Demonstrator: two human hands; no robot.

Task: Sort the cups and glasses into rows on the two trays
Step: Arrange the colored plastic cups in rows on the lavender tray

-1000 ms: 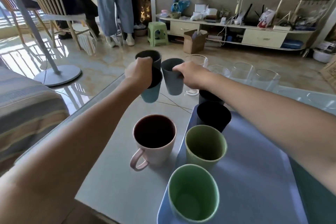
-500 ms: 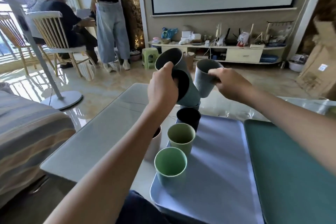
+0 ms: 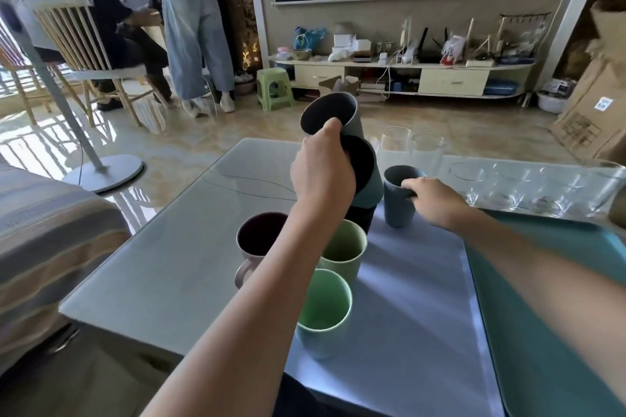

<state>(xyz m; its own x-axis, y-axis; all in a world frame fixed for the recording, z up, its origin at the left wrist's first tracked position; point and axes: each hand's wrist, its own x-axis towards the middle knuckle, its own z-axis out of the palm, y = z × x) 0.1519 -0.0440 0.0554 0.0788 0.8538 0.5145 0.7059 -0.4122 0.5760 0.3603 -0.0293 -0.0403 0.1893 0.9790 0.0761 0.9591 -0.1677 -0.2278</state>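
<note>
Grey cup & teal cup pinched tilted in left hand; could slip. Right hand grips blue cup on lilac tray, may knock neighbours.

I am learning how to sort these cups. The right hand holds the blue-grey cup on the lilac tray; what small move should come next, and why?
Probably the right hand should let go of the blue-grey cup. The cup looks upright with its base on the lilac tray, starting a second row beside the green cups. The left hand holds two more cups that need placing.
</note>
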